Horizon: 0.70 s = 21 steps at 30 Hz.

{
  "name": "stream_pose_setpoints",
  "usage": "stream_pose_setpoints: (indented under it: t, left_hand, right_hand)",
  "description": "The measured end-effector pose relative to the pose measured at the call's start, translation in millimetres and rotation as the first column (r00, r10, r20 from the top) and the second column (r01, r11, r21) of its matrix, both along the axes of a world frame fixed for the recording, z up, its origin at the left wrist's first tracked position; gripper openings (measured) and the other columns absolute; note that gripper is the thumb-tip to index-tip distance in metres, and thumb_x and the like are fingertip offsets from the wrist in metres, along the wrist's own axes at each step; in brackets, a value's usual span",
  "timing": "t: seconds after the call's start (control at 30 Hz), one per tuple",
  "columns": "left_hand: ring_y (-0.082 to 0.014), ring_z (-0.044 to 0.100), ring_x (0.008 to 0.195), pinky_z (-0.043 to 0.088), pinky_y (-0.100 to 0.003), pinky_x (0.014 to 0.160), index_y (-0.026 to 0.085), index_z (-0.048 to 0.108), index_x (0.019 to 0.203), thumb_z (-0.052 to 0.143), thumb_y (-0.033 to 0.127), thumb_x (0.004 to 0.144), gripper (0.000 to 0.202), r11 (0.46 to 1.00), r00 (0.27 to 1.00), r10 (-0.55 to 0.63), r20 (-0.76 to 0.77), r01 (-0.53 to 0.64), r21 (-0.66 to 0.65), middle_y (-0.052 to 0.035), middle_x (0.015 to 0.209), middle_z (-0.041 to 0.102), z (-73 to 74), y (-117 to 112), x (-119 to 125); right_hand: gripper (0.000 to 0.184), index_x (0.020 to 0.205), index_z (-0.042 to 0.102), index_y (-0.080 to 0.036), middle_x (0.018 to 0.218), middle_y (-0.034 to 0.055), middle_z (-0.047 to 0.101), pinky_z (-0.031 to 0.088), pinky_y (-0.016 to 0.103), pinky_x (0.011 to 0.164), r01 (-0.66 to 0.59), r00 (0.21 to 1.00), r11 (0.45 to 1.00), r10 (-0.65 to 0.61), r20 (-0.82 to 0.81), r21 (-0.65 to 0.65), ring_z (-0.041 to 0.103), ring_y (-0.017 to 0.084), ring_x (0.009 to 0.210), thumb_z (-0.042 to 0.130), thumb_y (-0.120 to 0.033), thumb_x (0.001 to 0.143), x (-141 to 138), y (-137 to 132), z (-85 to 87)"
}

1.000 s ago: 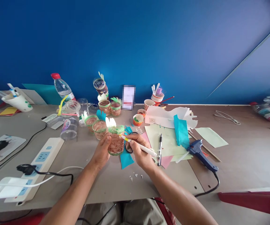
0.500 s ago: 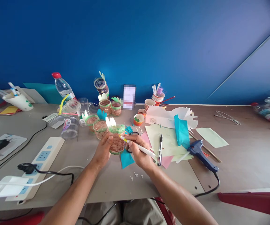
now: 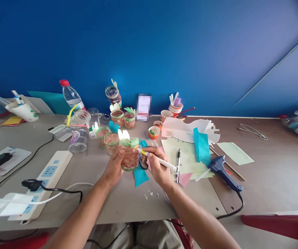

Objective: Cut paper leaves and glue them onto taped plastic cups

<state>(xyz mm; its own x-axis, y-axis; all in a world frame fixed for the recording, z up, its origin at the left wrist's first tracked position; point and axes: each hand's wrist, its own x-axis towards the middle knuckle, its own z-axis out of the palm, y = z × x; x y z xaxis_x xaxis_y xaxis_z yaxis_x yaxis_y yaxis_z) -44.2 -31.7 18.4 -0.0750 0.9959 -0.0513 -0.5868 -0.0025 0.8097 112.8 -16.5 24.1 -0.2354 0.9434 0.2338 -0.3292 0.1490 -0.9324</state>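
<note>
My left hand [image 3: 114, 166] is closed round the left side of a clear plastic cup [image 3: 130, 157] coloured brown with a green rim, a pale paper leaf standing up at its back. In my right hand [image 3: 159, 168] is a white marker [image 3: 165, 163] with a yellow band, its tip pointing left at the cup's right side near the rim. I cannot tell whether the tip touches. Similar brown-and-green cups [image 3: 112, 142] stand just behind, some with paper leaves. Black-handled scissors [image 3: 144, 164] lie partly hidden behind my right fingers, beside a blue paper piece [image 3: 140, 176].
A blue glue gun [image 3: 222, 169] lies at right, its cord running off the front edge. Paper sheets [image 3: 187, 162] and a black pen [image 3: 178, 162] spread beside my right hand. At left are a power strip [image 3: 44, 186] with cables and an upright water bottle [image 3: 71, 95].
The marker's tip has shifted slightly right, from the cup's front to nearer its right edge, as my right hand moved right. My left hand still holds the cup.
</note>
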Motion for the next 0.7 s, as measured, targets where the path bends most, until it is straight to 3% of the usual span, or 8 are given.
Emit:
stream_pose_setpoints:
  t: [0.17, 0.53, 0.7]
  left_hand:
    - [-0.0304, 0.066, 0.105, 0.052, -0.043, 0.092, 0.015, 0.068, 0.085, 0.074, 0.052, 0.071, 0.040, 1.000, 1.000, -0.016, -0.012, 0.016, 0.016, -0.0098, 0.092, 0.074, 0.2, 0.0, 0.1]
    - [-0.0300, 0.066, 0.107, 0.050, -0.043, 0.096, 0.016, 0.071, 0.103, 0.072, 0.052, 0.074, 0.047, 0.999, 0.999, -0.044, 0.029, 0.044, -0.011, -0.0105, 0.100, 0.075, -8.5, 1.2, -4.1]
    - [-0.0287, 0.068, 0.101, 0.053, -0.040, 0.092, 0.013, 0.071, 0.103, 0.071, 0.054, 0.074, 0.050, 0.996, 0.994, -0.088, 0.070, 0.089, -0.016, -0.0114, 0.099, 0.075, -8.0, 1.4, -5.9]
  right_hand:
    - [0.021, 0.094, 0.066, -0.020, 0.062, -0.0015, 0.056, 0.039, 0.026, 0.052, -0.006, 1.000, 1.000, 0.006, -0.025, 0.021, 0.050, 0.013, 0.057, 0.056, -0.037, 0.086, -2.1, -0.6, 3.1]
    - [0.020, 0.091, 0.065, -0.018, 0.059, -0.0026, 0.055, 0.035, 0.025, 0.047, 0.049, 0.999, 0.996, -0.048, 0.021, -0.075, 0.046, 0.011, 0.051, 0.054, -0.034, 0.085, -4.1, 0.1, 4.7]
    - [0.019, 0.090, 0.064, -0.020, 0.059, -0.0025, 0.056, 0.035, 0.024, 0.047, 0.005, 0.995, 0.997, -0.014, -0.102, -0.082, 0.048, 0.012, 0.053, 0.056, -0.036, 0.084, -2.2, 1.9, 3.5]
